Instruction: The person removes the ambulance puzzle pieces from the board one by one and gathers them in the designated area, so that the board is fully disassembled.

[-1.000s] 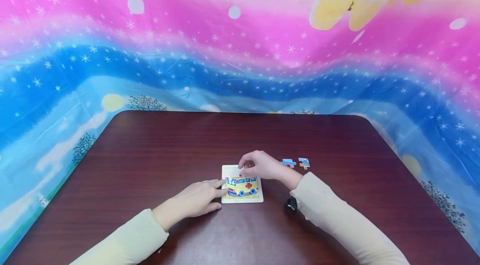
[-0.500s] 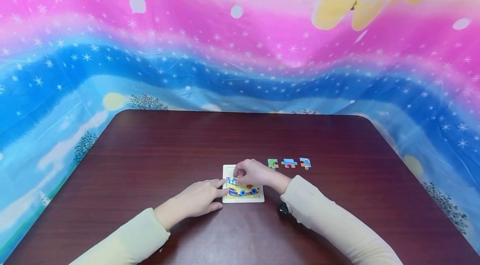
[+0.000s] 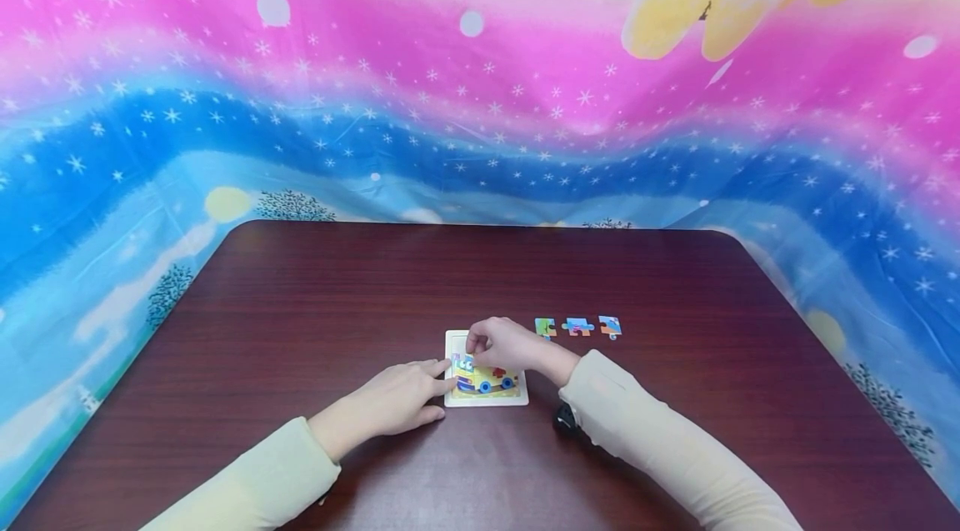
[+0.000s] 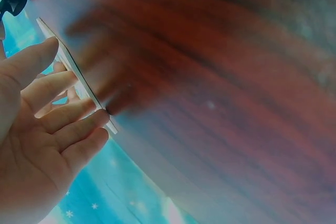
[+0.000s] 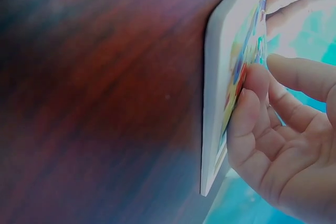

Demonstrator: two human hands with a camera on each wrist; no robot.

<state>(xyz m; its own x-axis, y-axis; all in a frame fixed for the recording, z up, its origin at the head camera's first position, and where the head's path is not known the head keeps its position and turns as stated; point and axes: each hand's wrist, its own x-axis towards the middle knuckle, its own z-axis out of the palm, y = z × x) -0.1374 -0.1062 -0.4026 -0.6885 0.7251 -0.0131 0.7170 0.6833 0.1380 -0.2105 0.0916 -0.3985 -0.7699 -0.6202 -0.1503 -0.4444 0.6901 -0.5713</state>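
Observation:
A small jigsaw puzzle (image 3: 506,388) with a yellow ambulance picture sits in a white frame (image 3: 486,403) on the table. My left hand (image 3: 390,399) lies at the frame's left edge, fingers straight and fingertips touching it; in the left wrist view the left hand (image 4: 58,114) is palm-on to the frame's edge (image 4: 84,85). My right hand (image 3: 506,343) is over the upper middle of the puzzle, thumb and fingers curled together at a puzzle piece. In the right wrist view the right hand (image 5: 278,124) has fingertips against the picture; the piece itself is mostly hidden.
Three loose puzzle pieces stand in a row beyond the right hand: a green one (image 3: 545,326), a blue and pink one (image 3: 578,327) and a blue and orange one (image 3: 610,326). A patterned cloth (image 3: 480,97) hangs behind the brown table (image 3: 375,281).
My right hand has moved down and slightly left onto the picture, uncovering the green loose piece. Over the last half second it has barely shifted. The left hand stays at the frame.

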